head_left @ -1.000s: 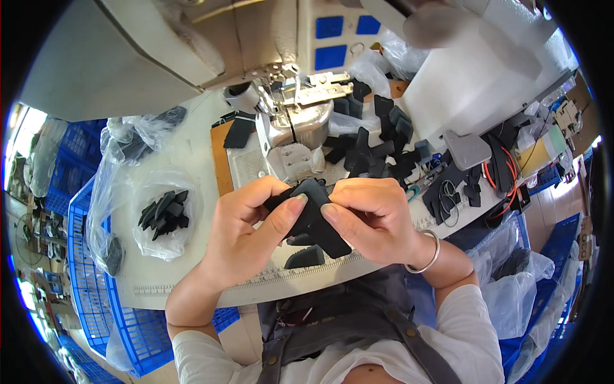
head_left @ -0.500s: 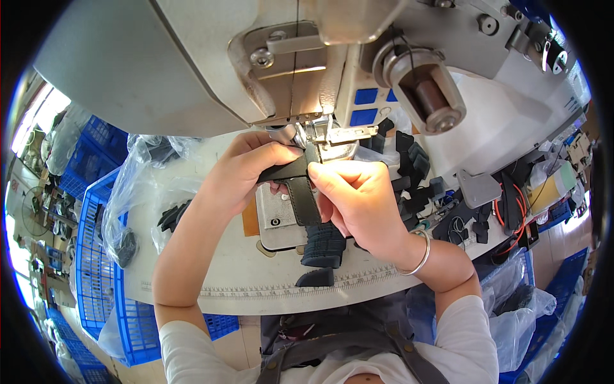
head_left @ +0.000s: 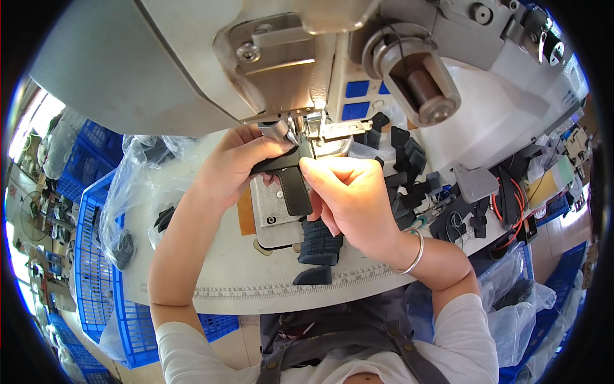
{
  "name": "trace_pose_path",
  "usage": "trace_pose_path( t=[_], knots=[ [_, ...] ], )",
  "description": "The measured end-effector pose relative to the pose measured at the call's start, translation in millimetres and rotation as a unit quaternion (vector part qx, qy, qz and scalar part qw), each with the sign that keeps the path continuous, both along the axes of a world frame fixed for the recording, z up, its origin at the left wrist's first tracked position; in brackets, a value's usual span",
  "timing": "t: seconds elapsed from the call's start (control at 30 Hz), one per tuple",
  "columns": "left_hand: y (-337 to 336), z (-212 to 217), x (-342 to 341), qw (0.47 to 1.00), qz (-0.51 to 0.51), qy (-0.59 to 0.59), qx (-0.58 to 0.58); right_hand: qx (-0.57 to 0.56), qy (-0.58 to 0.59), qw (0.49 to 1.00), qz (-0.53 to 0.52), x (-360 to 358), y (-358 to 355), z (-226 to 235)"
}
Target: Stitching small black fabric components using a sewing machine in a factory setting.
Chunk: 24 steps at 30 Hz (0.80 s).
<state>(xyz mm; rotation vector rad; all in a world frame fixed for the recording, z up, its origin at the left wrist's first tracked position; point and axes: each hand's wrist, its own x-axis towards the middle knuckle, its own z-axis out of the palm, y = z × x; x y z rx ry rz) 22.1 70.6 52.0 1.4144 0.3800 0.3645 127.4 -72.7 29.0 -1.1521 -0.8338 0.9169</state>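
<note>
Under the head of a sewing machine (head_left: 281, 70), both my hands hold a black strap-like piece (head_left: 294, 192) with stitching along its edges. My left hand (head_left: 233, 160) pinches the piece's left part, thumb on top, close beside the metal presser area (head_left: 281, 131). From the other side my right hand (head_left: 348, 198) grips it between thumb and fingers, just below the needle area. One end of the piece hangs down over the metal plate (head_left: 268, 217). The needle tip and the far end of the piece are hard to make out. A stack of similar dark pieces (head_left: 320, 243) lies below my right hand.
Loose dark pieces (head_left: 406, 153) and a small pair of scissors (head_left: 419, 221) lie on the right of the white table (head_left: 224, 269). Blue crates (head_left: 96, 256) with clear plastic bags (head_left: 128, 198) stand at the left. A thread spool (head_left: 422, 89) hangs from the machine.
Both hands and the black piece have shifted slightly left in the picture, as has the machine, so the view itself has moved. The grip looks the same.
</note>
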Motion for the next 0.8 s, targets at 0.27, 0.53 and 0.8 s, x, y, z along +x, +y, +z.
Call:
trace_pose_path(
  t=[0.27,0.53,0.8],
  knots=[
    [-6.4,0.3,-0.4,1.000,-0.001,-0.009,0.021,0.003,-0.004,1.000,-0.003,-1.5,-3.5,-0.1],
    [1.2,-5.1,-1.0,1.000,-0.008,-0.015,0.003,0.008,0.008,1.000,-0.009,-1.3,-1.1,-2.6],
    [3.2,4.1,-8.6,0.993,-0.044,0.100,0.038,-0.002,-0.034,0.996,0.080,-1.0,-8.3,-1.5]
  ],
)
